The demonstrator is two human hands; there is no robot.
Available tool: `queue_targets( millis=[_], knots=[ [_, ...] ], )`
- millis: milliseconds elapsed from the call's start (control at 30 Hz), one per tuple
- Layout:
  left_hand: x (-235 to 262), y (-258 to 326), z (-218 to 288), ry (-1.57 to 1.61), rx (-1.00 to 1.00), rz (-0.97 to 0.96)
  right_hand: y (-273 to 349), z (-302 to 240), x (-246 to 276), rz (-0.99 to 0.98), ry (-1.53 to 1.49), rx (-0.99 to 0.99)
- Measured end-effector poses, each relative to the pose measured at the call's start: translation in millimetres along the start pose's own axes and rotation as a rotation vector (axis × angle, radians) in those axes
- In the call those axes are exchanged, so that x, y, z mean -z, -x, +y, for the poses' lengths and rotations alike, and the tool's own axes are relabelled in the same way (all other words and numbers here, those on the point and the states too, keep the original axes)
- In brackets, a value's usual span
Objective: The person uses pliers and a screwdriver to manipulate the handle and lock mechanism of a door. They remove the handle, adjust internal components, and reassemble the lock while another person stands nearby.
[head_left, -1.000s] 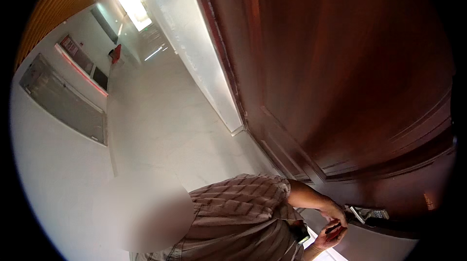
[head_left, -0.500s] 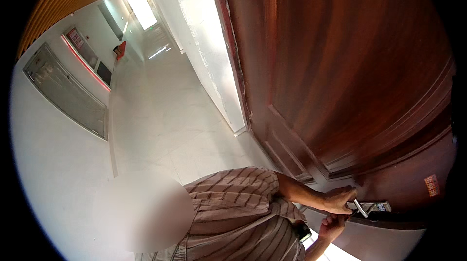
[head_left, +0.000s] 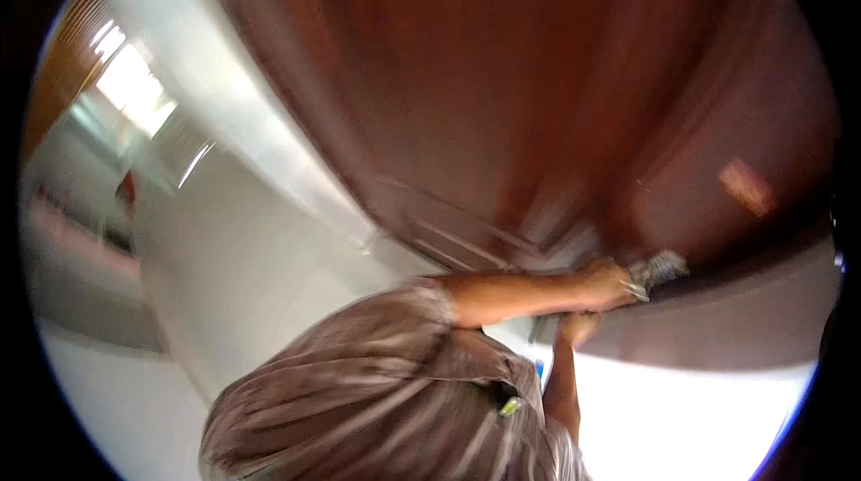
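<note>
A dark reddish-brown wooden door [head_left: 502,95] with moulded panels fills the upper right. Near its edge is a metal lock plate [head_left: 665,267] with a pale lever handle [head_left: 639,291]. My left hand [head_left: 608,284] reaches across to the handle, its fingers closed at the lever; motion smears the fingertips. Just below, near my left wrist, my right hand [head_left: 579,328] is held up with curled fingers. Whatever it may hold is hidden and blurred.
An orange sticker [head_left: 747,188] is on the door. A white wall edge [head_left: 278,131] borders it at the left. Beyond runs a corridor with a pale floor [head_left: 242,248] and a bright window [head_left: 134,91]. A small light-coloured item [head_left: 510,406] shows at my striped shirt [head_left: 359,391].
The whole view has swung and blurred, shifting the corridor left and the handle upward in the picture. Both hands stay close together by the handle.
</note>
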State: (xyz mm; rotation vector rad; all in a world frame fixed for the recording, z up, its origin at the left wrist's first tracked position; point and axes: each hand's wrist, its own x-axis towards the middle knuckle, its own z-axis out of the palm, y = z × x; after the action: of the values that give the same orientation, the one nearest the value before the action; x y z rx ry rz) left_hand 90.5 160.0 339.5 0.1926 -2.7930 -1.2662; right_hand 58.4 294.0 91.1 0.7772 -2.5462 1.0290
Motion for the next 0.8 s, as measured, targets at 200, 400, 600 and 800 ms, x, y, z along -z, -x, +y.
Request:
queue_targets(
  millis=[200, 400, 600, 800],
  knots=[
    [19.8, 1.9, -11.0, -0.292, 0.023, 0.02, -32.6, -66.2, 69.4, -0.236, -0.229, -0.504],
    [23.5, -2.2, -11.4, -0.296, -0.082, 0.014, -40.2, -95.5, 189.1, -0.554, 0.154, -0.547],
    [27.0, 0.1, 3.2, -0.244, -0.01, -0.06, 22.1, -121.6, 185.7, -0.522, -0.143, -0.725],
    [20.5, 0.6, -11.4, -0.157, 0.095, -0.046, 92.6, -92.9, 187.8, -0.406, -0.437, -0.872]
  ],
)
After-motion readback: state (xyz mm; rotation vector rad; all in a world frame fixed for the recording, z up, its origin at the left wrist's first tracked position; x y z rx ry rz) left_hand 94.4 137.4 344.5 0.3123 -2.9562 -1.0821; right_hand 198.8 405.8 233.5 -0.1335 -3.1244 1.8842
